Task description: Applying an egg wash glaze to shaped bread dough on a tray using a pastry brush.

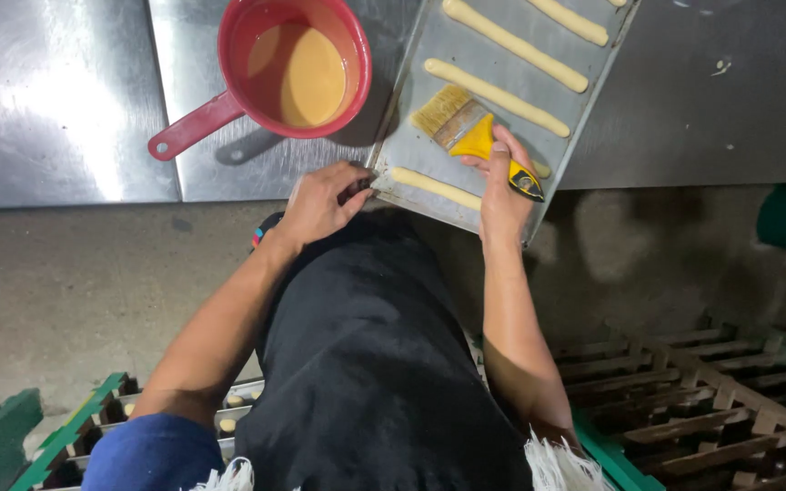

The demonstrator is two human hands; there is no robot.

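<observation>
— Yellow-handled brush (475,132): who holds it?
— The right hand (502,195), fingers closed around the handle, bristles resting on the metal tray (429,109) in the upper middle of the frame.
— And the left hand (318,202)?
— Its fingers pinch the tray's near corner. Dough sticks (502,95) lie in rows on the tray; a red saucepan (295,65) of tan liquid sits just left on the steel counter (56,100).

tray far end: the baking tray (466,55) runs off the top edge, upper right of centre
top dough sticks: two dough strips (575,20) cut by the top edge
brush handle: the brush (470,132) grip partly hidden under the right hand (502,195)
tray near corner: covered by the left hand (320,202)
lower left: small pale pieces (227,424) in the green crate (84,427), too small to tell
</observation>
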